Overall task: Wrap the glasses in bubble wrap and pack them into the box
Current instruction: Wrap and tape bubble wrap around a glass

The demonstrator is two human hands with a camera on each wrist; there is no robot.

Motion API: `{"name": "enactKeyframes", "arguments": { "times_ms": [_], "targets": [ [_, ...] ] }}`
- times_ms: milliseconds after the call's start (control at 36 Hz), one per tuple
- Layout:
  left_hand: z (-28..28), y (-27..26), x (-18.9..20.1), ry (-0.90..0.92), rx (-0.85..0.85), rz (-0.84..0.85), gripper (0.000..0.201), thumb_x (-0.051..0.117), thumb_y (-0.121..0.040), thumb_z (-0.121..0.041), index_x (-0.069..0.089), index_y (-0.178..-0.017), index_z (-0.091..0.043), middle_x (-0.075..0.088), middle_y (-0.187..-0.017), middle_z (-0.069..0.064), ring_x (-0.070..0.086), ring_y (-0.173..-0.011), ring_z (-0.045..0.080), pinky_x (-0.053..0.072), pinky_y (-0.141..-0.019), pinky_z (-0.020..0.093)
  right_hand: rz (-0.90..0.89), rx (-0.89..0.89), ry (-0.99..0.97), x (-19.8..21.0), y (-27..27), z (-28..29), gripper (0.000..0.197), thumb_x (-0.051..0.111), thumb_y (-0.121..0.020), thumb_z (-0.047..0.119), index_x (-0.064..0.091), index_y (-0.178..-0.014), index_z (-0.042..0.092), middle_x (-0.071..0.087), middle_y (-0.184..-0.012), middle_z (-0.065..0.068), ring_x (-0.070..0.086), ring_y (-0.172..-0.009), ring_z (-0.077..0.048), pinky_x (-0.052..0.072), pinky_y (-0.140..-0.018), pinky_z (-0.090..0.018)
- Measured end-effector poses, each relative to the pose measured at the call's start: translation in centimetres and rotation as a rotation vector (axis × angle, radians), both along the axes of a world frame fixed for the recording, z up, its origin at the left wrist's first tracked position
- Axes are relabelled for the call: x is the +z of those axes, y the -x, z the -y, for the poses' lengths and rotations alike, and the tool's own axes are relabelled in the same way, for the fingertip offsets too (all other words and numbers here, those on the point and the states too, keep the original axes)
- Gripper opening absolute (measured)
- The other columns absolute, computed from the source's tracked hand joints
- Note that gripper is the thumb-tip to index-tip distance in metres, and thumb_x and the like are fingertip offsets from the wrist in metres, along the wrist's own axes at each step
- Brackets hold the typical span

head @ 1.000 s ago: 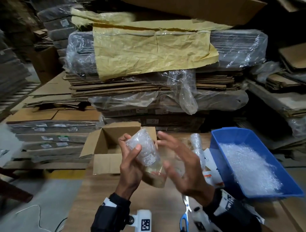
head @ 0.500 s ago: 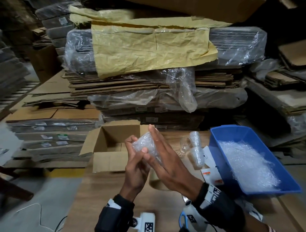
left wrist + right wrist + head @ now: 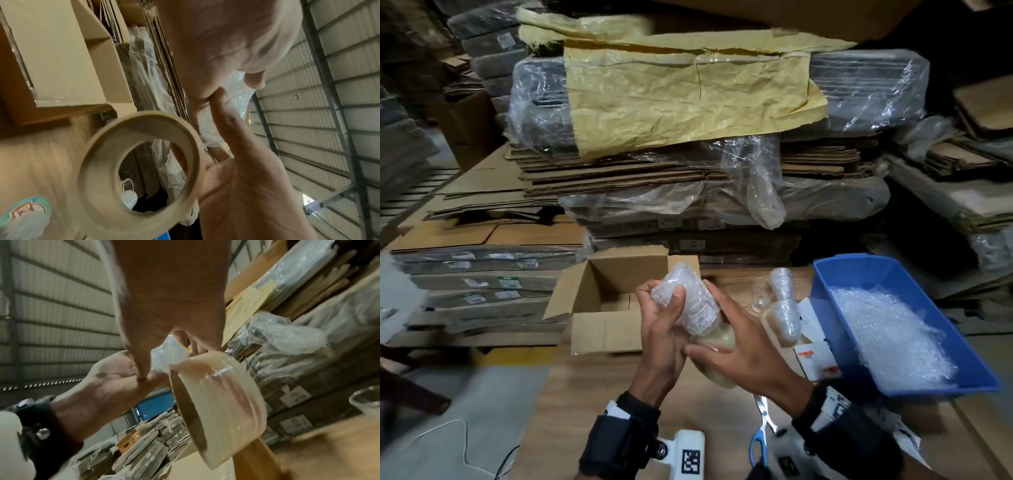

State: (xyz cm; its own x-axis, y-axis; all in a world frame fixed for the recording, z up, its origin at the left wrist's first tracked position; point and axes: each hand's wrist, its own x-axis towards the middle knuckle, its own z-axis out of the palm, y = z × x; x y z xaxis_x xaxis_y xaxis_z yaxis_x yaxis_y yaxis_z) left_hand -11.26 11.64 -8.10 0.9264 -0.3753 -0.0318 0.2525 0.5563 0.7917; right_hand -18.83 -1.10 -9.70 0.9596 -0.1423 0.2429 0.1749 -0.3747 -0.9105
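- Glass in bubble wrap [image 3: 690, 301] gripped upright by left hand [image 3: 662, 337], thumb pinching the top, just in front of the open box [image 3: 606, 329].
- Right hand [image 3: 744, 353] back from the wrap half a second ago, now holding the tape roll [image 3: 717, 356] (fingers spread).
- Taping likely next; packing not yet.
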Motion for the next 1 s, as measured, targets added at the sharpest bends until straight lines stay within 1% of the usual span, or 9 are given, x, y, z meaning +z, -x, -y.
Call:
{"name": "enactKeyframes", "arguments": {
  "times_ms": [56, 194, 361, 472, 528, 611, 694, 806, 1000],
  "targets": [
    [0.4, 0.2, 0.0, -0.046, 0.022, -0.011, 0.038, 0.071, -0.087, -0.030, 0.043, -0.113, -0.024, 0.064, -0.111, 0.010, 0.070, -0.092, 0.023, 0.061, -0.075, 0.040, 0.030, -0.048, -0.026, -0.2, -0.3, -0.3, 0.086, 0.087, -0.083, 0.030, 0.040, -0.155, 0.031, 0.061, -0.139, 0.012, 0.058, -0.125, -0.001, 0.052, -0.097, -0.019],
    [0.1, -0.1, 0.2, -0.121, -0.034, -0.048, 0.046, 0.069, -0.085, -0.026, 0.045, -0.125, -0.020, 0.065, -0.125, 0.018, 0.074, -0.099, 0.028, 0.063, -0.076, 0.043, -0.037, 0.001, -0.079, 0.0, -0.5, 1.0, 0.065, 0.079, -0.090, 0.023, 0.050, -0.147, 0.032, 0.068, -0.130, 0.016, 0.064, -0.120, -0.004, 0.053, -0.105, -0.037],
    [-2.3, -1.7, -0.3, -0.390, -0.133, 0.223, 0.055, 0.093, -0.064, -0.026, 0.056, -0.104, -0.019, 0.068, -0.121, 0.013, 0.069, -0.111, 0.040, 0.060, -0.089, 0.055, -0.191, 0.209, -0.180, 1.1, -0.3, 3.9, 0.053, 0.075, -0.094, 0.021, 0.056, -0.144, 0.019, 0.071, -0.127, -0.001, 0.067, -0.116, -0.019, 0.052, -0.101, -0.045],
    [-3.3, -2.4, -0.5, -0.432, -0.232, 0.304, 0.074, 0.094, -0.062, -0.024, 0.060, -0.128, -0.028, 0.062, -0.133, 0.003, 0.063, -0.123, 0.032, 0.057, -0.094, 0.057, -0.247, 0.312, -0.193, 2.0, -0.2, 5.0, 0.042, 0.072, -0.096, 0.019, 0.062, -0.137, 0.018, 0.069, -0.106, -0.015, 0.065, -0.094, -0.023, 0.053, -0.081, -0.040],
    [-3.4, -2.5, -0.4, -0.419, -0.322, 0.301, 0.076, 0.090, -0.066, -0.023, 0.060, -0.136, -0.030, 0.061, -0.137, 0.002, 0.061, -0.126, 0.030, 0.057, -0.096, 0.051, -0.239, 0.320, -0.172, 2.0, -0.3, 5.0, 0.040, 0.073, -0.095, 0.020, 0.064, -0.135, 0.020, 0.067, -0.106, -0.018, 0.065, -0.093, -0.027, 0.054, -0.082, -0.049],
    [-3.2, -2.5, -0.3, -0.385, -0.414, 0.224, 0.068, 0.084, -0.071, -0.025, 0.061, -0.135, -0.024, 0.064, -0.132, 0.009, 0.064, -0.121, 0.034, 0.058, -0.090, 0.047, -0.235, 0.306, -0.085, 2.0, -0.3, 5.1, 0.040, 0.075, -0.093, 0.023, 0.065, -0.132, 0.024, 0.071, -0.108, -0.015, 0.068, -0.100, -0.036, 0.051, -0.091, -0.059],
    [-3.0, -2.7, -0.3, -0.445, -0.407, 0.210, 0.051, 0.083, -0.074, -0.033, 0.064, -0.119, -0.018, 0.064, -0.124, 0.016, 0.066, -0.114, 0.039, 0.059, -0.082, 0.046, -0.239, 0.310, -0.026, 1.9, -0.1, 5.2, 0.042, 0.075, -0.093, 0.021, 0.065, -0.134, 0.026, 0.074, -0.109, -0.003, 0.070, -0.101, -0.023, 0.055, -0.092, -0.047],
    [-3.2, -3.4, -0.3, -0.554, -0.555, 0.243, 0.046, 0.085, -0.074, -0.029, 0.056, -0.105, -0.012, 0.063, -0.111, 0.013, 0.068, -0.098, 0.030, 0.058, -0.073, 0.041, -0.305, 0.380, 0.034, 1.9, -0.1, 5.3, 0.040, 0.073, -0.093, 0.033, 0.065, -0.132, 0.034, 0.071, -0.097, -0.012, 0.066, -0.089, -0.037, 0.052, -0.083, -0.056],
    [-3.1, -4.4, 0.1, -0.726, -0.928, 0.185, 0.046, 0.088, -0.068, -0.027, 0.055, -0.099, -0.020, 0.059, -0.104, 0.009, 0.061, -0.089, 0.026, 0.048, -0.071, 0.038, -0.371, 0.482, 0.144, 1.3, -0.4, 5.1, 0.028, 0.070, -0.089, 0.033, 0.066, -0.098, 0.007, 0.059, -0.081, -0.023, 0.056, -0.070, -0.040, 0.047, -0.066, -0.058]
  ]
}}
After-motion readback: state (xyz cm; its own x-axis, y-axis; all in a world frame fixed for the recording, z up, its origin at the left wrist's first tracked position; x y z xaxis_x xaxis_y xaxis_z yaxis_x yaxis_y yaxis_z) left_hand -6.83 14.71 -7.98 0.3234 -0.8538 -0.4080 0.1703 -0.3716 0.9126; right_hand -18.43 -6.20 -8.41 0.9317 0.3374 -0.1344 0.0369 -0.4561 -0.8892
